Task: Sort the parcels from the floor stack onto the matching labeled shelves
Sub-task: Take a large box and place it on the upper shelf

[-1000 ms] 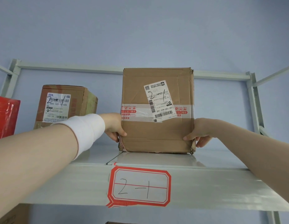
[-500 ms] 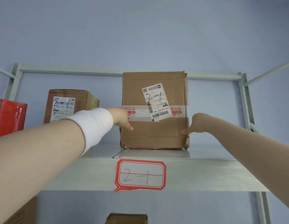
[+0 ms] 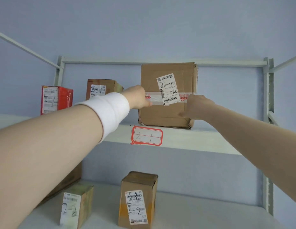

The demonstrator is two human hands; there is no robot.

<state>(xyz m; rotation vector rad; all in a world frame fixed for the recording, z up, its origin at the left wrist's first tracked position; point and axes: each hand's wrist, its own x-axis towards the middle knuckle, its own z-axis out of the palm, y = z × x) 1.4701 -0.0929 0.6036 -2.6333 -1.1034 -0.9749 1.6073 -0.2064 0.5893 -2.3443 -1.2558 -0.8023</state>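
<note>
Parcel (image 3: 167,116) marked 2-1 upright on upper shelf (image 3: 210,141), base just behind front lip, above 2-1 tag (image 3: 147,136). My left hand (image 3: 139,98) against its left edge, right hand (image 3: 197,106) on front face; finger curl I cannot tell. Bare shelf rightward.

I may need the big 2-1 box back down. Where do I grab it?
By its two upright side faces, low down, coming from the front. The box stands upright on the shelf, its front flat with only tape and a label, nothing to pinch. Both sides are free: a gap on its left, open shelf on its right.
</note>
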